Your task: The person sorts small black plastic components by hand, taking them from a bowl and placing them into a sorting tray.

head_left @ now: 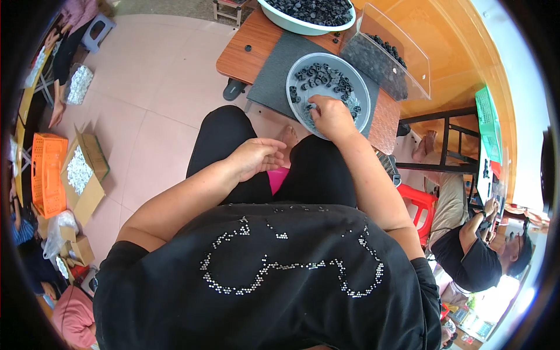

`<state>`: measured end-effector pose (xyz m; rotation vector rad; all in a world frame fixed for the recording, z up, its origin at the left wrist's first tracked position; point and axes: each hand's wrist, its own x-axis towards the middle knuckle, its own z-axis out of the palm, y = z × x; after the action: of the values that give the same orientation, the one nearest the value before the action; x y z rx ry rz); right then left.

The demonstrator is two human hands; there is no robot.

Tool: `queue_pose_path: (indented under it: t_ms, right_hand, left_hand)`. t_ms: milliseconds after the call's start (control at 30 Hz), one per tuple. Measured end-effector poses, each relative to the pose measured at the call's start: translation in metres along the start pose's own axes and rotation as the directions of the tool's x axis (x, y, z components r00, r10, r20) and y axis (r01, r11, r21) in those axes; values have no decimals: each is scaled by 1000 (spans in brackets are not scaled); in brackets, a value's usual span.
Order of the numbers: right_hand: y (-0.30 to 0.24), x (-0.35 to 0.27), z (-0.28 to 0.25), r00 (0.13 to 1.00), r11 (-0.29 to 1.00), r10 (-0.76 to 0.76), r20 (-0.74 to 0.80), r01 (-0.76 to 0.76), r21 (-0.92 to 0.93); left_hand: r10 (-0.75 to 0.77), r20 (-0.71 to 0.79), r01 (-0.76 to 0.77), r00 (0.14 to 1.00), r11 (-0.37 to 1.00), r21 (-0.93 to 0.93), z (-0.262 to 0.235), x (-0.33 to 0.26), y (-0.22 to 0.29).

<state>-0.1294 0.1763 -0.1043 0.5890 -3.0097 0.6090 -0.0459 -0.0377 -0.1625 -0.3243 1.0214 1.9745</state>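
A: Item 1, R hand [333,118]?
B: Fingers curled, tips down in grey basin [366,98]; hold on a part: can't tell.
A: Item 2, L hand [255,158]?
B: Approx. half open, over lap [321,175], nothing seen in it.
A: Small blk. parts [326,76]?
B: Qty. many, loose in basin; basin on dk. mat [272,79], clear box [373,67] w/ more dark pcs. [388,46] just beside.

Both the short-sleeved shirt [291,315] (silvery studs [233,290] curve across it) and the trousers [224,146] are black.
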Motion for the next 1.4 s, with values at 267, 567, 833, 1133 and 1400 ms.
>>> queue_pose_path:
  t_ms: [267,567,833,1133,1400]
  right_hand:
    - [-19,-9,-8,989,974,84,-119,-57,218]
    - [-76,-57,-2,985,902,-31,-168,100,419]
    - [-79,-61,-7,942,913,-225,-247,293,284]
    - [-71,-69,-13,958,468,286,16,-154,870]
    - [-88,-72,-13,950,218,280,138,-202,955]
  left_hand:
    - [26,4,-26,1000,1000,-13,1,-3,3]
    - [248,107,-229,963,960,-158,27,-17,12]
    - [251,74,-239,965,961,-136,30,-26,12]
    - [400,28,-400,916,908,121,40,-39,20]
    - [378,100,-363,920,921,-143,43,-38,10]
